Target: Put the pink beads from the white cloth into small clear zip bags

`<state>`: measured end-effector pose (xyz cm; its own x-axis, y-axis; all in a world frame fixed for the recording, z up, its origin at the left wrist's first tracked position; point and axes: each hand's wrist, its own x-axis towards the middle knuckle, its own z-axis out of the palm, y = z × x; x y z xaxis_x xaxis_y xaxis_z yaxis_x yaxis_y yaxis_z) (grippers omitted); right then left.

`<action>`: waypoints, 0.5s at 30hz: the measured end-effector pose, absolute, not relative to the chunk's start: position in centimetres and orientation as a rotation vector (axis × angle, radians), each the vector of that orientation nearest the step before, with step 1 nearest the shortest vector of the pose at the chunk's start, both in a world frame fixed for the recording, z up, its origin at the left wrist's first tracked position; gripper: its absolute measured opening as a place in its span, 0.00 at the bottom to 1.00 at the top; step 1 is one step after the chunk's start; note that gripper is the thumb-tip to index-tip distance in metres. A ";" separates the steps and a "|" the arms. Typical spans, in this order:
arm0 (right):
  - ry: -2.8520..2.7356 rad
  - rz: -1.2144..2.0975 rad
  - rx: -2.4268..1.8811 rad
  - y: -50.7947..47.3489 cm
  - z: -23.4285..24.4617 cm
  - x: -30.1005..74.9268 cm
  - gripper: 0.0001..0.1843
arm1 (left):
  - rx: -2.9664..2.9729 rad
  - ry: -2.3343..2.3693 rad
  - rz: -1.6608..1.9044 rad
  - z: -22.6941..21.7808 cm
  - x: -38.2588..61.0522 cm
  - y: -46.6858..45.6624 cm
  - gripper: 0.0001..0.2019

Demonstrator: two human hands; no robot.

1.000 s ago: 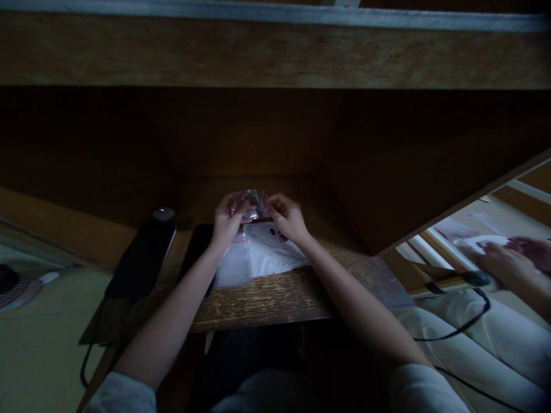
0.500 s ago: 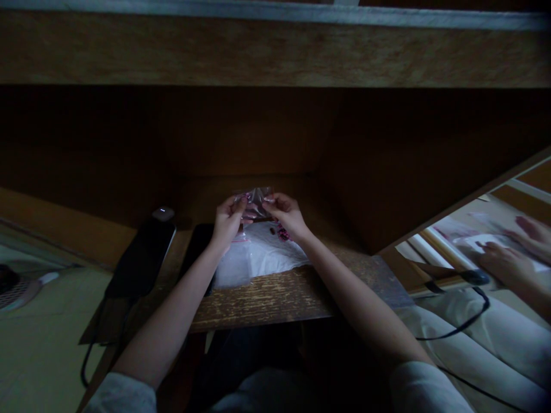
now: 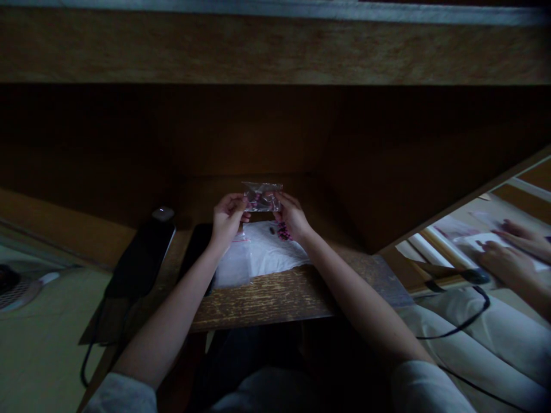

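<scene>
Held near the white sheet's (image 3: 275, 255) far edge, the clear bag (image 3: 263, 196), pinched at opposite ends by left hand (image 3: 228, 221) and right hand (image 3: 294, 218), could spill its pinkish contents (image 3: 257, 198) if unsealed and tipped.

The one view looks out from the person's head, facing forward and down over the forearms (image 3: 170, 321) into a dark wooden desk compartment (image 3: 249, 132). It sits above and behind the left hand (image 3: 227, 221) and right hand (image 3: 295, 219), near enough that the sleeves (image 3: 123, 393) enter at the bottom edge. The wide frame takes in a wooden board (image 3: 275, 51) across the top, floor (image 3: 38, 350) at left and a co-worker's hands (image 3: 508, 261) at right.
</scene>
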<state>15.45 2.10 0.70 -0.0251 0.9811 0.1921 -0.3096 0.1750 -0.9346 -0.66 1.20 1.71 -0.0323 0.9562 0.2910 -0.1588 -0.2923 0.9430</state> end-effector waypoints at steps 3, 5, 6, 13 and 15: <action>-1.022 1.338 -0.793 2.0 0.9 15.5 0.15 | 1.398 0.950 1.545 1.8 -0.6 0.9 0.17; -0.977 1.418 -0.780 1.9 0.9 15.5 0.15 | 1.520 0.970 1.571 1.8 -0.6 0.5 0.19; -0.955 1.461 -0.774 1.9 0.9 15.6 0.16 | 1.603 0.983 1.576 1.8 -0.5 0.2 0.19; -0.819 1.635 -0.742 2.2 0.5 16.1 0.13 | 2.218 1.000 1.535 1.9 -0.2 -1.5 0.23; -0.793 1.639 -0.737 2.2 0.6 16.2 0.12 | 2.298 1.007 1.507 1.8 -0.2 -1.6 0.21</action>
